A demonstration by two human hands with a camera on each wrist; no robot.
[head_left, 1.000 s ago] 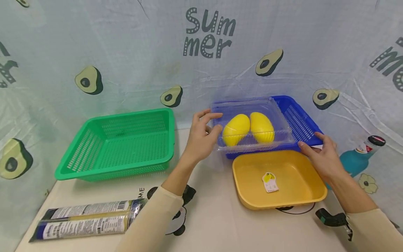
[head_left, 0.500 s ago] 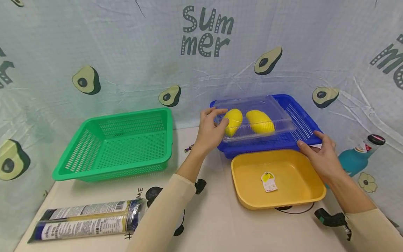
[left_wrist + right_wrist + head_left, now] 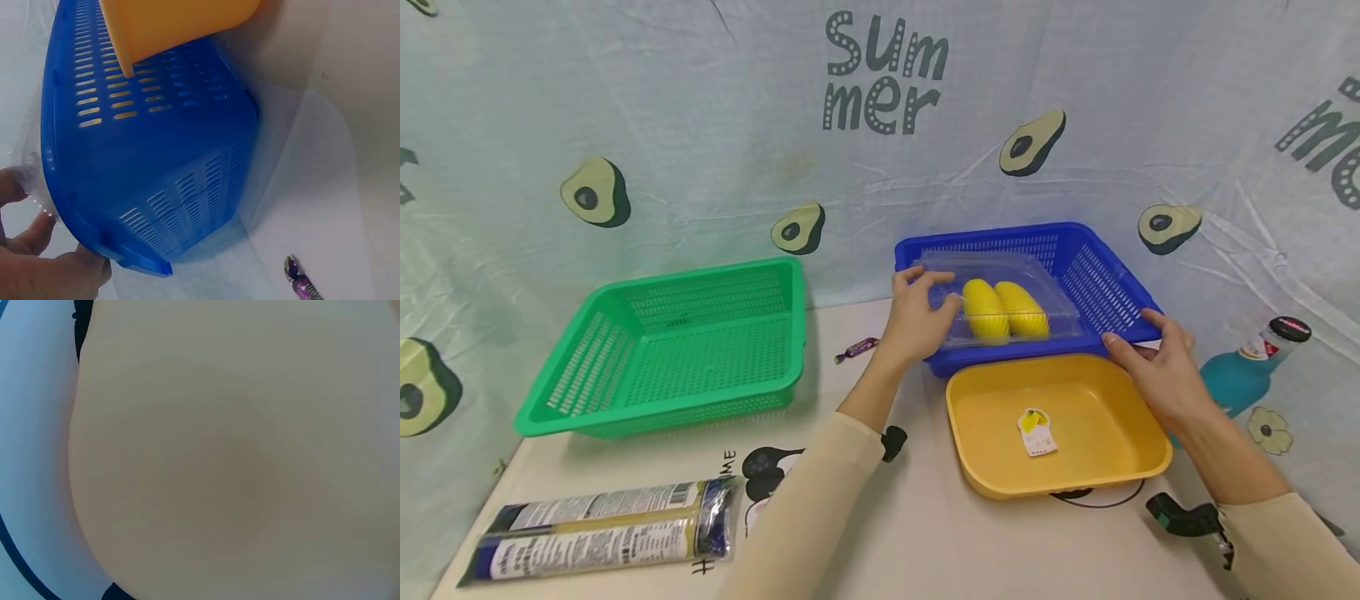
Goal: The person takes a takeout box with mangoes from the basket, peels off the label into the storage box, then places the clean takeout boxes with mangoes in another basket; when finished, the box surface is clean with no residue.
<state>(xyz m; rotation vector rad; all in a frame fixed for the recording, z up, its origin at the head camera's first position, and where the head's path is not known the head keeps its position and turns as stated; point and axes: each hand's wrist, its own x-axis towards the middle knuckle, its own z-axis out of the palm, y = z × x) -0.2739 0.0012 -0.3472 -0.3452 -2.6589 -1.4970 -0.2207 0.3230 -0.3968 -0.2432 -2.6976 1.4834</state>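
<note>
My left hand (image 3: 921,321) pinches the left edge of a clear plastic box (image 3: 1060,321) with two yellow mangoes (image 3: 987,310) inside. The box sits low within the blue basket (image 3: 1101,279), overlapping its near rim in the head view. Seen from the left wrist, fingers (image 3: 37,234) hold the box edge just beyond the basket's rim. My right hand (image 3: 1168,379) grips the basket's front right corner, thumb on the near side. An arm or sleeve fills the right wrist view, hiding that hand's work.
A yellow tub (image 3: 1075,458) bearing a fruit sticker (image 3: 1036,433) stands before the blue basket. A green basket (image 3: 715,358) is at left, with long plastic-wrapped packs (image 3: 595,529) in front. A wrapped candy (image 3: 857,350) lies between the baskets; a blue-green bottle (image 3: 1240,375) appears at right.
The left hand has moved the clear box right and down into the blue basket. The mangoes have rolled inside it and now lie together. The right hand stays on the basket corner.
</note>
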